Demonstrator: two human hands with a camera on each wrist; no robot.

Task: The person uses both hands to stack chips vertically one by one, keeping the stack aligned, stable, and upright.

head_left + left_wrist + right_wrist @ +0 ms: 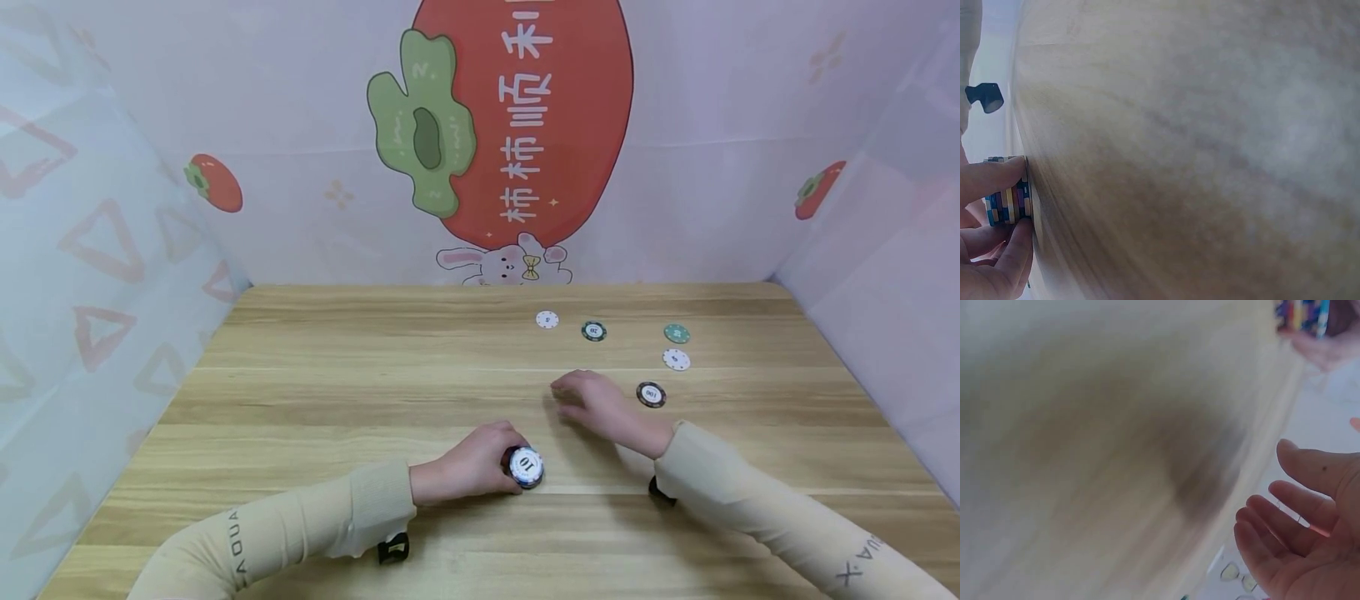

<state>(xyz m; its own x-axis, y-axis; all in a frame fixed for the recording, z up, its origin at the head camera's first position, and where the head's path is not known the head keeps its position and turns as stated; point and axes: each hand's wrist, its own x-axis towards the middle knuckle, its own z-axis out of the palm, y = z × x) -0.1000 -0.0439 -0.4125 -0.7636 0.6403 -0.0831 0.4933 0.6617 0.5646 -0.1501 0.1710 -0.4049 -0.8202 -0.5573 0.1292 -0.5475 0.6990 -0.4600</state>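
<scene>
A stack of poker chips [527, 467] stands on the wooden table, its top chip white and marked 10. My left hand [476, 461] grips the stack from the left, thumb on one side and fingers on the other. In the left wrist view the chips' striped, many-coloured edges [1009, 203] show between the fingers. My right hand [600, 408] hovers over the table to the right of the stack, holding nothing. The right wrist view shows its fingers [1291, 534] loosely bent and apart. Nearest to it lies a black chip [651, 395] marked 100.
Beyond the right hand, single chips lie flat: a white chip [547, 320], a dark green-rimmed chip [594, 332] marked 20, a green chip [677, 334] and another white chip [676, 360]. Printed cloth walls [300, 208] enclose the table [337, 375] at the back and sides.
</scene>
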